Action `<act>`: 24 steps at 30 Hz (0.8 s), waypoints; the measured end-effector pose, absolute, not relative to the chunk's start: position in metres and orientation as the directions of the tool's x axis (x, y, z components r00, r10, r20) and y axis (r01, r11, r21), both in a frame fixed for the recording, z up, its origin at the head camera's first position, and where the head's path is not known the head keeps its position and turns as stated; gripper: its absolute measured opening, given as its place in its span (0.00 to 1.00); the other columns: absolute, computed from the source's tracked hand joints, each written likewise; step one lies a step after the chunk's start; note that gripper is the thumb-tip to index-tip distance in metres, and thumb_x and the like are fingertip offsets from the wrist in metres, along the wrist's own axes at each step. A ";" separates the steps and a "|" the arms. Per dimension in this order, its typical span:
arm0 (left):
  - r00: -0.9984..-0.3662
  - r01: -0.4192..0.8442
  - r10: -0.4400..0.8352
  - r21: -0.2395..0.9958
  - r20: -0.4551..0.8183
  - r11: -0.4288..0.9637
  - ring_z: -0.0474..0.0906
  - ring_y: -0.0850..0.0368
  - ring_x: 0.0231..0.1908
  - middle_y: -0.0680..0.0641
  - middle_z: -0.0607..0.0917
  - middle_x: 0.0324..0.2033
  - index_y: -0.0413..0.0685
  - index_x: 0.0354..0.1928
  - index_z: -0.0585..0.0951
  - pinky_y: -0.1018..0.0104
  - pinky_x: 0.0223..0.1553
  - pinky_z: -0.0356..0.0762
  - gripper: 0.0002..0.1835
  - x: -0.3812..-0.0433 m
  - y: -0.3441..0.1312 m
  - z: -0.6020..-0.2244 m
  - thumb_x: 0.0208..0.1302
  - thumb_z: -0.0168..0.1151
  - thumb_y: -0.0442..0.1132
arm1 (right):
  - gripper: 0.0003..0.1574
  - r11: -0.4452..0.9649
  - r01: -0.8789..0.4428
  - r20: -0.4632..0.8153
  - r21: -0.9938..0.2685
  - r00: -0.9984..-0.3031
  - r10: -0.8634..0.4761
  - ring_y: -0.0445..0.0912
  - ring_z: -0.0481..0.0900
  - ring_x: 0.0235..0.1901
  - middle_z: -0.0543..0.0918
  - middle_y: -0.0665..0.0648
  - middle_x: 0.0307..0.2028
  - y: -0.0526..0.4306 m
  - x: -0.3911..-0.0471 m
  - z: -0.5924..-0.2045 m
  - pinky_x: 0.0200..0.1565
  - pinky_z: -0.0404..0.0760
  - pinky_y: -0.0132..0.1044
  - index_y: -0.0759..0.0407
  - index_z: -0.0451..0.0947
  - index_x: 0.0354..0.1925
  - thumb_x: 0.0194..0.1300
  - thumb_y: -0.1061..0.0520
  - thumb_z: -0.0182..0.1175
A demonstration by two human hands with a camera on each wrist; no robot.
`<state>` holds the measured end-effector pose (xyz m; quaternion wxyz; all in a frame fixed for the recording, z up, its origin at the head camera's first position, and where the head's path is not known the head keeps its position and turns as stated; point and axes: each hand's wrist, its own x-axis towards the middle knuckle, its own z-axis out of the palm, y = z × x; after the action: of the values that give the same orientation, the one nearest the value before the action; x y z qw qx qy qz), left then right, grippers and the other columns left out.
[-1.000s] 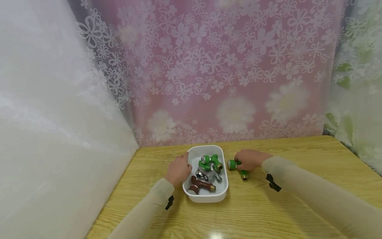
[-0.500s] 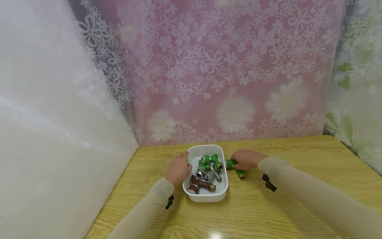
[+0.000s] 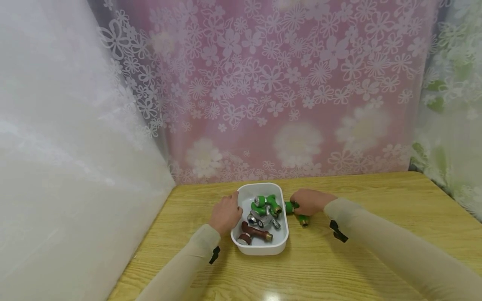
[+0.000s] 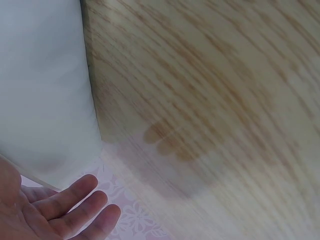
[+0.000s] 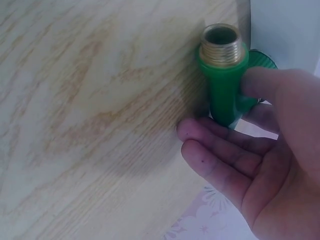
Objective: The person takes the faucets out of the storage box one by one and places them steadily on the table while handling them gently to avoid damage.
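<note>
On the table stands a white plastic tub (image 3: 260,250) holding several taps. My left hand (image 3: 225,214) holds its left rim; in the left wrist view the fingers (image 4: 80,190) lie outside the wall. Inside are two green taps (image 3: 272,201), one partly under the other, a grey metal tap (image 3: 263,220) and a brown tap (image 3: 256,232) nearest the front. Right of the tub, my right hand (image 3: 309,201) pinches another green tap (image 5: 223,90) between thumb and fingers, down at table level. Its brass threaded end shows in the right wrist view; its knob is close by the tub's right wall.
The wooden table (image 3: 339,259) extends to both sides and in front of the tub. Behind it hangs a pink flowered curtain (image 3: 263,104). A white sheet (image 3: 75,146) slants along the left edge.
My right hand has slid the green tap a little left, up close to the tub's side. The left hand stays on the rim, and the taps inside have not moved.
</note>
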<state>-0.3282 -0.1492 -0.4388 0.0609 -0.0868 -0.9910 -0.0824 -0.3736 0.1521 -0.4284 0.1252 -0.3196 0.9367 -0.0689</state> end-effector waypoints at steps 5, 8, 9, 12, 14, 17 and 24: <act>-0.977 0.183 0.163 0.152 0.134 0.971 0.80 0.45 0.55 0.40 0.82 0.57 0.44 0.73 0.66 0.48 0.48 0.82 0.30 -0.329 -0.149 -0.439 0.72 0.54 0.44 | 0.14 0.795 -0.577 -0.208 -0.189 -0.767 -0.606 0.42 0.80 0.37 0.85 0.50 0.40 0.153 -0.375 -0.429 0.44 0.80 0.45 0.55 0.82 0.49 0.69 0.51 0.63; -0.974 0.192 0.170 0.154 0.147 0.969 0.81 0.45 0.55 0.40 0.82 0.56 0.43 0.72 0.66 0.48 0.47 0.83 0.30 -0.329 -0.150 -0.439 0.72 0.54 0.44 | 0.16 0.799 -0.575 -0.213 -0.176 -0.771 -0.601 0.44 0.81 0.41 0.85 0.51 0.43 0.153 -0.376 -0.428 0.47 0.81 0.47 0.55 0.82 0.51 0.68 0.51 0.63; -0.974 0.195 0.172 0.154 0.150 0.969 0.81 0.45 0.55 0.40 0.83 0.56 0.43 0.72 0.66 0.48 0.47 0.83 0.29 -0.329 -0.150 -0.439 0.72 0.54 0.44 | 0.16 0.800 -0.574 -0.213 -0.174 -0.771 -0.600 0.44 0.82 0.41 0.86 0.52 0.43 0.153 -0.376 -0.428 0.47 0.81 0.47 0.55 0.82 0.51 0.68 0.51 0.63; -0.971 0.204 0.179 0.156 0.161 0.966 0.81 0.44 0.55 0.40 0.83 0.56 0.42 0.72 0.67 0.47 0.46 0.83 0.29 -0.329 -0.150 -0.438 0.72 0.54 0.43 | 0.16 0.802 -0.574 -0.216 -0.165 -0.773 -0.597 0.46 0.82 0.43 0.86 0.53 0.45 0.153 -0.375 -0.425 0.49 0.81 0.49 0.55 0.82 0.51 0.68 0.50 0.64; -0.970 0.209 0.184 0.158 0.160 0.965 0.81 0.44 0.55 0.40 0.83 0.56 0.42 0.72 0.67 0.47 0.46 0.83 0.29 -0.328 -0.151 -0.438 0.72 0.54 0.43 | 0.17 0.806 -0.570 -0.221 -0.161 -0.775 -0.592 0.47 0.83 0.44 0.86 0.53 0.46 0.153 -0.374 -0.424 0.51 0.81 0.50 0.55 0.82 0.52 0.68 0.50 0.63; -0.969 0.215 0.192 0.154 0.154 0.964 0.81 0.44 0.55 0.39 0.83 0.56 0.42 0.72 0.66 0.47 0.45 0.83 0.29 -0.328 -0.152 -0.438 0.72 0.53 0.43 | 0.18 0.810 -0.565 -0.230 -0.157 -0.776 -0.587 0.49 0.83 0.46 0.86 0.55 0.48 0.152 -0.373 -0.421 0.52 0.81 0.52 0.55 0.82 0.53 0.69 0.50 0.63; -0.968 0.222 0.200 0.148 0.153 0.964 0.81 0.44 0.54 0.39 0.83 0.56 0.42 0.72 0.66 0.48 0.45 0.83 0.29 -0.329 -0.153 -0.438 0.72 0.53 0.43 | 0.19 0.813 -0.562 -0.235 -0.152 -0.778 -0.582 0.50 0.83 0.48 0.86 0.55 0.49 0.151 -0.371 -0.417 0.51 0.81 0.52 0.55 0.82 0.54 0.68 0.50 0.63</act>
<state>-0.3287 -0.1527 -0.4380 0.0683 -0.1068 -0.9885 -0.0822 -0.3706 0.1515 -0.4173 0.1366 -0.3036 0.9422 -0.0368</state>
